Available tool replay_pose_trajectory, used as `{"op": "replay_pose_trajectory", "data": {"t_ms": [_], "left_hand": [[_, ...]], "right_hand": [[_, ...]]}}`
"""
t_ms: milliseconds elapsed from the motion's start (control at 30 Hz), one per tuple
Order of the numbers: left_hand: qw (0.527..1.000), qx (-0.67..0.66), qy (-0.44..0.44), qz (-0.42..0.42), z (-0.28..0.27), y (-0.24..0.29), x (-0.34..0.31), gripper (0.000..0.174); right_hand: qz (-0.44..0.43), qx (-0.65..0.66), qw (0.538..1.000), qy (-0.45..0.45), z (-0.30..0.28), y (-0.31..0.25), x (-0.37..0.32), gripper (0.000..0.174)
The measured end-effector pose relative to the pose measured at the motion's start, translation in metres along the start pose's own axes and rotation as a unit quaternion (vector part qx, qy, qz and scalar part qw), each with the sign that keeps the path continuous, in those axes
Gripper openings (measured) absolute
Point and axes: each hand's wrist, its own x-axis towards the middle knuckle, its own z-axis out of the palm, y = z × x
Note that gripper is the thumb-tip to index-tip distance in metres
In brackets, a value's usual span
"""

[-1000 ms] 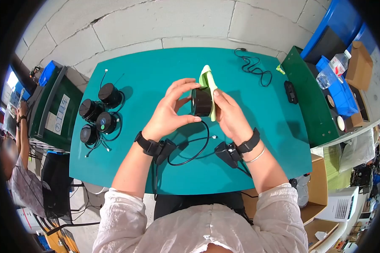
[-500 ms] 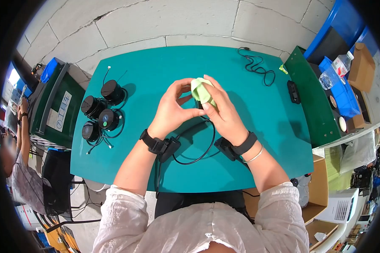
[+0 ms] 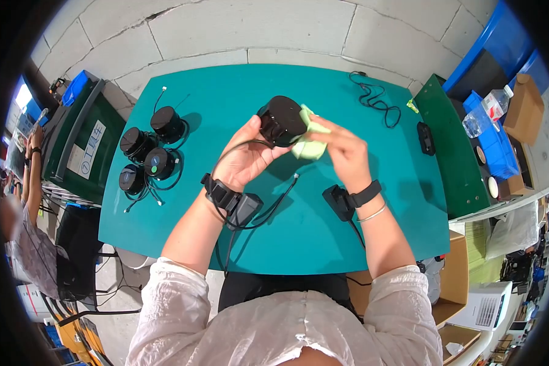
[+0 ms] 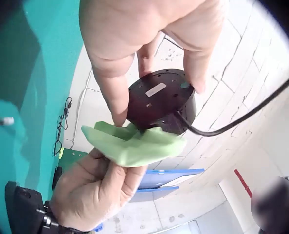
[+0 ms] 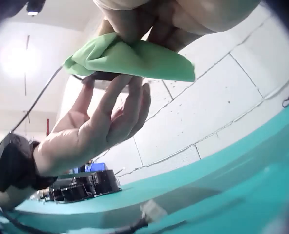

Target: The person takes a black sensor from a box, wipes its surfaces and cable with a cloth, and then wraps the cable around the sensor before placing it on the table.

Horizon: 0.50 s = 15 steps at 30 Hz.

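Note:
A black cylindrical device (image 3: 285, 117) is held above the table by my left hand (image 3: 244, 160), whose fingers and thumb grip its sides. In the left wrist view its flat underside (image 4: 161, 97) shows small holes, a pale label and the cable's exit. That cable (image 3: 268, 210) loops down over my left wrist to a white connector (image 3: 296, 175). My right hand (image 3: 348, 152) pinches a light green cloth (image 3: 310, 148) against the device's right side. In the right wrist view the cloth (image 5: 130, 59) hides most of the device, with left-hand fingers (image 5: 117, 105) below it.
Several similar black devices (image 3: 159, 163) with cables stand at the table's left. A black cable (image 3: 375, 100) lies at the back right, near a small black object (image 3: 426, 139). Green cabinets (image 3: 73, 146) flank the green table (image 3: 238, 82). Another person (image 3: 33, 256) is at far left.
The device has been tilted and turned in my left hand. The cloth went from its right side over its top and back to its right side. The cable now hangs over my left wrist.

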Motion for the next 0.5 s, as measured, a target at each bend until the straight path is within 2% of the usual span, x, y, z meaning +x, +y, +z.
{"op": "replay_pose_trajectory", "data": {"t_ms": [33, 67, 100, 167, 200, 267, 300, 367, 400, 433, 500], "left_hand": [[0.995, -0.099, -0.002, -0.013, 0.01, -0.002, 0.001, 0.061], [0.995, -0.097, -0.006, -0.013, 0.011, -0.001, 0.0, 0.061], [0.987, -0.153, -0.008, -0.043, 0.011, 0.0, -0.001, 0.064], [0.973, -0.218, -0.006, -0.073, 0.011, -0.001, -0.002, 0.069], [0.973, -0.219, -0.005, -0.073, 0.011, -0.002, -0.001, 0.069], [0.964, -0.25, -0.015, -0.085, 0.009, -0.005, 0.0, 0.07], [0.964, -0.25, -0.013, -0.086, 0.009, -0.005, 0.0, 0.07], [0.99, -0.114, -0.014, -0.077, 0.008, -0.006, 0.001, 0.067], [0.99, -0.114, -0.014, -0.079, 0.009, -0.007, 0.001, 0.067], [0.997, -0.052, -0.027, -0.06, 0.01, -0.009, 0.001, 0.064], [0.998, 0.032, -0.035, -0.041, 0.013, -0.011, 0.0, 0.06]], "right_hand": [[0.17, 0.009, 0.985, 0.035, -0.003, 0.008, -0.004, 0.043], [0.334, 0.017, 0.94, 0.071, -0.005, 0.016, -0.007, 0.041], [0.333, 0.017, 0.94, 0.074, -0.007, 0.021, -0.007, 0.041], [0.401, 0.213, 0.873, 0.179, -0.01, 0.029, -0.01, 0.034], [0.402, 0.212, 0.873, 0.179, -0.011, 0.023, -0.007, 0.034], [0.356, 0.389, 0.826, 0.198, -0.011, 0.011, -0.001, 0.032], [0.356, 0.421, 0.819, 0.159, -0.012, 0.009, -0.001, 0.034], [0.339, 0.432, 0.821, 0.156, -0.002, 0.002, 0.0, 0.035], [0.321, 0.442, 0.824, 0.153, 0.003, -0.004, 0.002, 0.036], [0.312, 0.402, 0.853, 0.118, 0.007, -0.005, 0.002, 0.042], [0.317, 0.436, 0.836, 0.098, 0.013, -0.02, 0.007, 0.045]]}}
